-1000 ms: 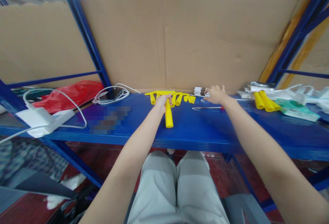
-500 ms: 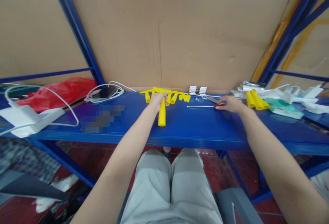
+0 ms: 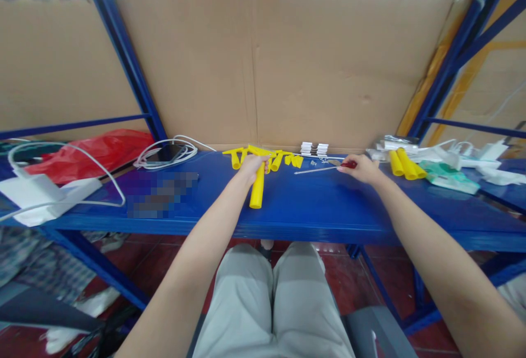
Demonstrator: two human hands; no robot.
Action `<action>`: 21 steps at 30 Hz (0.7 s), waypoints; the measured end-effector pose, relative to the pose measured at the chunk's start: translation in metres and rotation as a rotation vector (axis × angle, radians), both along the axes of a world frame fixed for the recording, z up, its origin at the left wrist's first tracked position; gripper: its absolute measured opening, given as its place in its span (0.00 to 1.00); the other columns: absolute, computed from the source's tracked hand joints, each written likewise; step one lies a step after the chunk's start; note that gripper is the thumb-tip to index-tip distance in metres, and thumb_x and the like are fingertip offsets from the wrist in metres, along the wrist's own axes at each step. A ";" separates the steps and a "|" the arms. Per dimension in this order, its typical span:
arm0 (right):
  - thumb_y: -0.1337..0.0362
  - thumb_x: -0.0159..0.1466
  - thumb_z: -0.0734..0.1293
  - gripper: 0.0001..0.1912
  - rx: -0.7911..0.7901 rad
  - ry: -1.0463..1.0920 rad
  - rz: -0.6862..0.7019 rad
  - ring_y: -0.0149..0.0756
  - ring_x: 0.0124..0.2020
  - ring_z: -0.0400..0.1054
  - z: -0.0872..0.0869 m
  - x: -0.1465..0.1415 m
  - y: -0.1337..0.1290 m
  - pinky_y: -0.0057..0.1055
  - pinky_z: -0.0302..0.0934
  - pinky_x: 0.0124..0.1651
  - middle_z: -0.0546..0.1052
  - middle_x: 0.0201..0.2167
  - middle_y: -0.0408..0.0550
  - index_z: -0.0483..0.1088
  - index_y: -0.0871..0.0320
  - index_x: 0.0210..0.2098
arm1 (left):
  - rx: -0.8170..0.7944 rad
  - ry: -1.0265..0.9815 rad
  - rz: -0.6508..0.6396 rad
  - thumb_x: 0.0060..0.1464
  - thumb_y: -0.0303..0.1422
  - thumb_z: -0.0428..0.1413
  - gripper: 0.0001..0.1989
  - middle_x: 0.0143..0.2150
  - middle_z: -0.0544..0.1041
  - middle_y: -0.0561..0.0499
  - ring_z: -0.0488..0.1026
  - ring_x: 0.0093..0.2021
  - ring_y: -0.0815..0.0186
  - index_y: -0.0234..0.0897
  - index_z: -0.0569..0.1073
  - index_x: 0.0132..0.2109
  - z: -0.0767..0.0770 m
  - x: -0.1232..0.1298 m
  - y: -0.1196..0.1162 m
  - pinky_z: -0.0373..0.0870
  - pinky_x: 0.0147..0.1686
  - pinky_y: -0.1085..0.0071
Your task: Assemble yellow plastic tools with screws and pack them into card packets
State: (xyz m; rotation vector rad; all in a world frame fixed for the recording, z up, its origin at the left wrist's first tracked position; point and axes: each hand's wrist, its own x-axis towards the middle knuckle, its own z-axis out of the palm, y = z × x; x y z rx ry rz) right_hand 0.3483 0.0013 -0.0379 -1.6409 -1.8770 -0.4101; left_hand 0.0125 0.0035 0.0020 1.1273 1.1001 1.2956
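My left hand [image 3: 253,168] is closed around a yellow T-shaped plastic piece [image 3: 257,191], whose thick tube points toward me above the blue table. In my right hand [image 3: 363,169] is a screwdriver [image 3: 349,164] with a red handle, held between thumb and fingers. Its long thin metal shaft points left, with the tip lower, well apart from the yellow piece. Behind my left hand lie more yellow tubular parts [image 3: 235,160], partly hidden by it. Small yellow pieces [image 3: 296,160] and tiny metal bits [image 3: 313,163], perhaps screws, lie between my hands.
White stacked blocks [image 3: 306,148] stand by the cardboard wall [image 3: 329,73]. Yellow tubes [image 3: 405,165], a green-and-white packet [image 3: 447,177] and white cables are on the right. A coiled white cable [image 3: 181,155], red bag [image 3: 98,152] and white power strip [image 3: 45,199] sit left.
The screwdriver has turned in my right hand: its handle has risen and its tip has dipped. The yellow piece has tilted slightly, its tube end shifting left. The view has tipped up a little.
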 end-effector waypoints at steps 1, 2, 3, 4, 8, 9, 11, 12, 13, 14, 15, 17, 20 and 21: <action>0.38 0.56 0.62 0.25 0.026 0.042 0.033 0.42 0.31 0.69 0.001 -0.003 -0.001 0.38 0.56 0.35 0.77 0.27 0.49 0.73 0.54 0.30 | -0.006 0.010 -0.009 0.55 0.18 0.51 0.14 0.13 0.63 0.57 0.58 0.12 0.76 0.33 0.64 0.23 -0.001 0.001 0.000 0.55 0.15 0.78; 0.37 0.56 0.62 0.27 0.031 0.089 0.068 0.42 0.31 0.69 0.002 -0.006 -0.002 0.37 0.56 0.35 0.77 0.27 0.49 0.73 0.55 0.31 | -0.009 0.020 -0.020 0.55 0.18 0.51 0.14 0.13 0.63 0.57 0.58 0.12 0.76 0.33 0.65 0.23 -0.001 0.001 -0.001 0.55 0.15 0.78; 0.37 0.56 0.61 0.28 0.032 0.132 0.101 0.42 0.31 0.68 0.004 -0.009 -0.003 0.37 0.56 0.35 0.77 0.28 0.50 0.73 0.56 0.32 | -0.010 0.032 -0.032 0.55 0.18 0.51 0.14 0.13 0.63 0.57 0.59 0.13 0.76 0.33 0.65 0.23 -0.002 0.002 -0.001 0.55 0.15 0.78; 0.37 0.57 0.61 0.29 0.049 0.161 0.126 0.41 0.31 0.68 0.005 -0.012 -0.004 0.36 0.56 0.35 0.77 0.28 0.51 0.73 0.56 0.33 | -0.011 0.044 -0.044 0.54 0.18 0.51 0.14 0.13 0.63 0.57 0.59 0.13 0.76 0.33 0.65 0.23 -0.003 0.003 -0.001 0.55 0.15 0.77; 0.37 0.56 0.61 0.27 0.109 0.183 0.122 0.44 0.34 0.69 0.010 -0.025 -0.009 0.39 0.54 0.38 0.77 0.31 0.51 0.72 0.55 0.32 | -0.013 0.068 -0.081 0.52 0.18 0.53 0.14 0.14 0.64 0.56 0.58 0.13 0.76 0.33 0.64 0.22 -0.005 0.006 -0.001 0.55 0.16 0.77; 0.37 0.56 0.62 0.27 0.118 0.178 0.107 0.45 0.36 0.69 0.011 -0.028 -0.009 0.40 0.54 0.39 0.78 0.32 0.52 0.72 0.55 0.32 | -0.015 0.072 -0.090 0.52 0.18 0.53 0.14 0.14 0.64 0.56 0.59 0.13 0.76 0.33 0.64 0.21 -0.005 0.006 -0.002 0.56 0.16 0.77; 0.38 0.57 0.61 0.26 0.122 0.169 0.084 0.48 0.39 0.69 0.011 -0.032 -0.010 0.41 0.52 0.40 0.78 0.33 0.52 0.72 0.54 0.31 | -0.021 0.079 -0.106 0.52 0.18 0.53 0.14 0.14 0.64 0.56 0.59 0.13 0.76 0.33 0.65 0.21 -0.005 0.007 -0.003 0.56 0.16 0.77; 0.38 0.57 0.61 0.26 0.117 0.166 0.079 0.48 0.40 0.69 0.011 -0.033 -0.010 0.41 0.52 0.41 0.78 0.33 0.52 0.72 0.54 0.31 | -0.027 0.082 -0.114 0.52 0.18 0.53 0.14 0.15 0.65 0.56 0.58 0.13 0.76 0.33 0.65 0.22 -0.006 0.008 -0.003 0.56 0.16 0.77; 0.38 0.57 0.61 0.25 0.109 0.164 0.077 0.49 0.40 0.69 0.011 -0.034 -0.010 0.41 0.51 0.41 0.78 0.34 0.52 0.72 0.54 0.31 | -0.030 0.084 -0.122 0.53 0.18 0.52 0.13 0.15 0.64 0.56 0.58 0.14 0.76 0.33 0.65 0.22 -0.006 0.008 -0.004 0.56 0.16 0.77; 0.38 0.57 0.61 0.25 0.101 0.162 0.077 0.49 0.40 0.69 0.010 -0.035 -0.010 0.42 0.51 0.41 0.78 0.34 0.52 0.72 0.54 0.31 | -0.033 0.086 -0.130 0.53 0.18 0.52 0.13 0.15 0.64 0.56 0.58 0.14 0.76 0.33 0.65 0.22 -0.006 0.009 -0.004 0.56 0.16 0.77; 0.38 0.57 0.61 0.25 0.094 0.162 0.078 0.49 0.40 0.68 0.010 -0.036 -0.010 0.42 0.51 0.41 0.78 0.33 0.52 0.72 0.54 0.31 | -0.036 0.088 -0.138 0.53 0.18 0.52 0.13 0.15 0.64 0.56 0.58 0.14 0.76 0.33 0.66 0.23 -0.006 0.009 -0.004 0.55 0.16 0.77; 0.37 0.56 0.61 0.25 0.083 0.164 0.086 0.49 0.39 0.68 0.010 -0.037 -0.010 0.42 0.50 0.41 0.78 0.33 0.51 0.72 0.53 0.31 | -0.045 0.095 -0.156 0.52 0.18 0.52 0.12 0.15 0.65 0.56 0.58 0.14 0.76 0.33 0.66 0.23 -0.007 0.010 -0.004 0.55 0.17 0.77; 0.36 0.55 0.61 0.27 0.069 0.174 0.095 0.48 0.38 0.68 0.010 -0.038 -0.010 0.43 0.50 0.41 0.78 0.32 0.51 0.72 0.53 0.30 | -0.049 0.101 -0.176 0.52 0.18 0.53 0.12 0.15 0.65 0.56 0.58 0.14 0.76 0.33 0.66 0.24 -0.008 0.011 -0.003 0.55 0.17 0.77; 0.36 0.55 0.61 0.27 0.065 0.178 0.093 0.49 0.38 0.68 0.010 -0.038 -0.010 0.43 0.50 0.41 0.78 0.32 0.52 0.72 0.53 0.30 | -0.046 0.101 -0.181 0.52 0.18 0.53 0.11 0.16 0.65 0.55 0.58 0.14 0.76 0.32 0.67 0.24 -0.009 0.011 -0.003 0.55 0.17 0.77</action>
